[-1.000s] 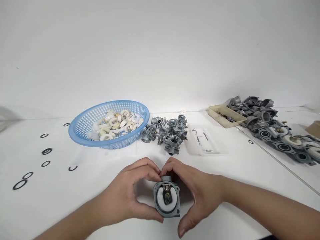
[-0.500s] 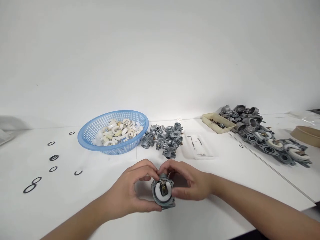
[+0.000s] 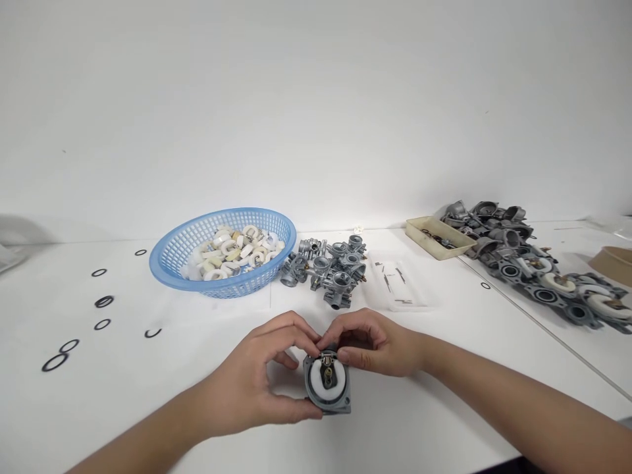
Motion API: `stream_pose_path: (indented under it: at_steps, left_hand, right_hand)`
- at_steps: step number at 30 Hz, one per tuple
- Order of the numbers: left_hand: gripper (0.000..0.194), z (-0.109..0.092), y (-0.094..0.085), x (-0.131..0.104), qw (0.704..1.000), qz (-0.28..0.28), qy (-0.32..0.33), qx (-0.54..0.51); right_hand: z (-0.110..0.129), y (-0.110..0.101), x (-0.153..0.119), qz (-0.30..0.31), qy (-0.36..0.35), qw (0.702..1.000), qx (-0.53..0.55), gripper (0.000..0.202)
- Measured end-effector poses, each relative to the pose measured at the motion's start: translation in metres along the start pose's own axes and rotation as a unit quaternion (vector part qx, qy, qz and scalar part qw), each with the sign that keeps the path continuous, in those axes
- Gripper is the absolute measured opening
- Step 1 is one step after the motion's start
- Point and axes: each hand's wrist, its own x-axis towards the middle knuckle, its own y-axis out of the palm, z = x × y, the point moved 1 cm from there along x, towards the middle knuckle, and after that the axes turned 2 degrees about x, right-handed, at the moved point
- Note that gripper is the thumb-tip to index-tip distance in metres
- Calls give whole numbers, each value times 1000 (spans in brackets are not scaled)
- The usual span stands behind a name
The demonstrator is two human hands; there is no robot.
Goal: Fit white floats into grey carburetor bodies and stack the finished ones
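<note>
White surface (image 3: 444, 342) bears all | blue basket (image 3: 168, 260) of rings at 11 o'clock, within reach | grey metal part (image 3: 328, 388) at 6 o'clock, left hand (image 3: 251, 388) gripping it steady, right hand (image 3: 380, 349) pinching its top.

Both hands' fingers (image 3: 301, 339) on grey carburetor (image 3: 328, 390), blue basket (image 3: 172, 253) behind

both forearms bare, no sleeves; left hand (image 3: 251, 388), right hand (image 3: 380, 349) ungloved.

Basket (image 3: 223, 255) on table (image 3: 444, 342), left of carburetor cluster (image 3: 328, 266); rings (image 3: 101, 302) far left; tray (image 3: 432, 236) and parts pile (image 3: 533, 273) right.
</note>
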Motion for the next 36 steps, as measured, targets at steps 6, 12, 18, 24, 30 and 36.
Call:
stream_pose_path:
  at_steps: [6,12,18,24,30,36]
  left_hand:
    - [49,-2,2,1,1000,6,3,-11]
    - [46,-5,2,1,1000,6,11,-9]
    - [45,0,2,-2,1000,3,12,-4]
    - [51,-1,2,-1,1000,4,4,-5]
    - [52,-1,2,-3,1000,5,-12,2]
    - [53,-2,2,-2,1000,5,-9,3]
  right_hand:
    - [0,-1,0,-3,9,1000,16,32]
    - [-1,-1,1,-2,0,1000,25,26]
    - [-1,-1,0,-5,12,999,32,25]
    - [-1,-1,1,-5,20,999,24,26]
    - [0,-2,-1,-1,24,999,28,28]
    - [3,-2,-1,3,25,999,42,29]
